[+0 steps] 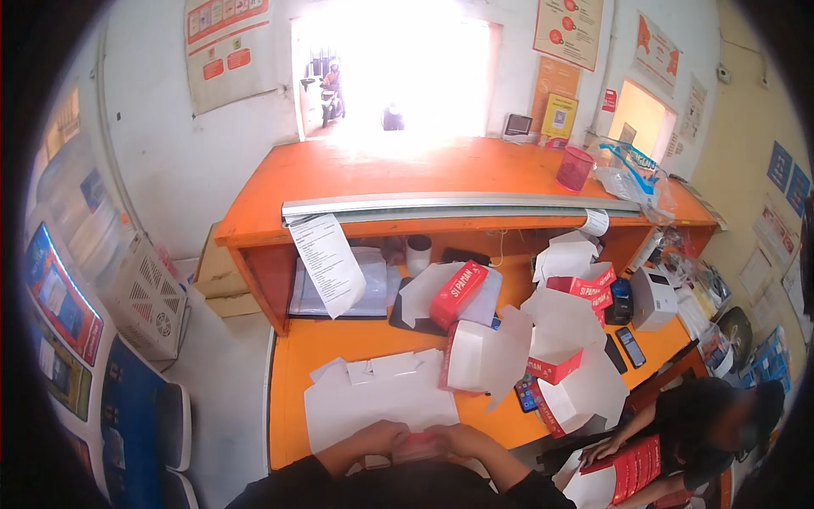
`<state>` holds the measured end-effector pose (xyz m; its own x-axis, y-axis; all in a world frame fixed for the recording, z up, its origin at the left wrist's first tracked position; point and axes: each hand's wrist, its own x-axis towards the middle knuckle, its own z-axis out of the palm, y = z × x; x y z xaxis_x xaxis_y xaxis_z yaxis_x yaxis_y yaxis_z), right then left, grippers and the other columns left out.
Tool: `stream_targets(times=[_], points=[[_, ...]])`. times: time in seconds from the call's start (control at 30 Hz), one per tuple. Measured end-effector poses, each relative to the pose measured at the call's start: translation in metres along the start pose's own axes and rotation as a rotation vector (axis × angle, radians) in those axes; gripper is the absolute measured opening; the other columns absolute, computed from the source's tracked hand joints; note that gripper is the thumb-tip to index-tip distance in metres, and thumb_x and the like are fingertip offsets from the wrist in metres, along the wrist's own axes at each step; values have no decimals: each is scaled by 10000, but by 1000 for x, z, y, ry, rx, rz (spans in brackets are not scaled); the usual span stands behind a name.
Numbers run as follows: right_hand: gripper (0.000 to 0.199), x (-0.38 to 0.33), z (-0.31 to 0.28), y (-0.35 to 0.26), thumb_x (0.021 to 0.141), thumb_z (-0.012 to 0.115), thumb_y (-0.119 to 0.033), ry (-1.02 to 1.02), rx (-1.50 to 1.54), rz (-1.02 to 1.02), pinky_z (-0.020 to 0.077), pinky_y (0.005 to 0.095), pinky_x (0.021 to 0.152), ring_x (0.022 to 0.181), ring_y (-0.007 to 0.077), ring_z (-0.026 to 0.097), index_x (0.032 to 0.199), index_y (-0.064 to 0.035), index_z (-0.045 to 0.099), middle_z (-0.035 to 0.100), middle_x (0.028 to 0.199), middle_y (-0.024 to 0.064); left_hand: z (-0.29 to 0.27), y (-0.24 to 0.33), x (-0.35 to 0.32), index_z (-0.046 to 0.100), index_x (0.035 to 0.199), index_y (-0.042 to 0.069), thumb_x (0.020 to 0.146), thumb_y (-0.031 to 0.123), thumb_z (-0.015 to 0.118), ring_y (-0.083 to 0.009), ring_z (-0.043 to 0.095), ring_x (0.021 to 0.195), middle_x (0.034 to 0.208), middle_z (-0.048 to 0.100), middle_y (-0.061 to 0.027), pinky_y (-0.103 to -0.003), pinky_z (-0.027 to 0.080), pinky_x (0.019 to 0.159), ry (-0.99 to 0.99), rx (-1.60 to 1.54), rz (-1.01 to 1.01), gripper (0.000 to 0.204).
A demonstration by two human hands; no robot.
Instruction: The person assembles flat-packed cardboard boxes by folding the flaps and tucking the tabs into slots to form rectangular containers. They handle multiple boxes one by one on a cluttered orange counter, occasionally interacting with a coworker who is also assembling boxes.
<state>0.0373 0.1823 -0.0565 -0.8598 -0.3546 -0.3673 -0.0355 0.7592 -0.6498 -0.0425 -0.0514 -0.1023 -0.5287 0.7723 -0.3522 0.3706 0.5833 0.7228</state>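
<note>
The fingers of the left hand (pixel 383 439) and right hand (pixel 462 442) are curled in narrow, holding between them a small red-and-white piece (pixel 415 444), at the near edge of the white sheet (pixel 335 416); the piece is too blurred for its exact shape to tell. White scraps (pixel 386 367) lie along the sheet's far edge. Just right of the sheet stands an open box (pixel 485 352), red outside and white within, with more open boxes (pixel 585 399) farther right and a lit phone (pixel 527 395) among them. Beyond the sheet, a red box (pixel 459 295) sits tilted, and to its left are papers in clear plastic (pixel 370 284), partly covered by a hanging receipt (pixel 329 265). Farther beyond the sheet rises the orange counter (pixel 365 174), bearing a pink cup (pixel 576 168). Well right of the sheet, a co-worker (pixel 712 416) in black has hands on another red-and-white box (pixel 632 472).
</note>
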Motion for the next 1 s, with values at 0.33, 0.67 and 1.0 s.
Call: stream_targets(times=[0.33, 0.67, 1.0], points=[[204, -18, -38, -15, 831, 672, -193, 846, 221, -516, 386, 418, 988, 1102, 294, 551, 988, -72, 628, 675, 983, 74, -41, 53, -45, 637, 942, 29, 954, 217, 545, -95, 596, 746, 846, 660, -38, -240, 486, 658, 456, -1213, -114, 210], [150, -16, -47, -92, 662, 740, -44, 925, -52, -514, 381, 363, 708, 770, 227, 508, 778, -116, 678, 520, 771, 34, -33, 87, -61, 616, 964, -2, 963, 126, 535, -43, 549, 811, 873, 626, 7, -207, 459, 745, 440, -1006, 54, 152], [399, -13, -41, -77, 853, 615, -174, 1018, 658, -5, 389, 375, 983, 1148, 270, 510, 1236, -88, 547, 536, 1215, 130, -54, 97, -83, 607, 995, 47, 964, 165, 540, -49, 529, 734, 803, 616, -8, -200, 436, 662, 73, -652, 139, 140]])
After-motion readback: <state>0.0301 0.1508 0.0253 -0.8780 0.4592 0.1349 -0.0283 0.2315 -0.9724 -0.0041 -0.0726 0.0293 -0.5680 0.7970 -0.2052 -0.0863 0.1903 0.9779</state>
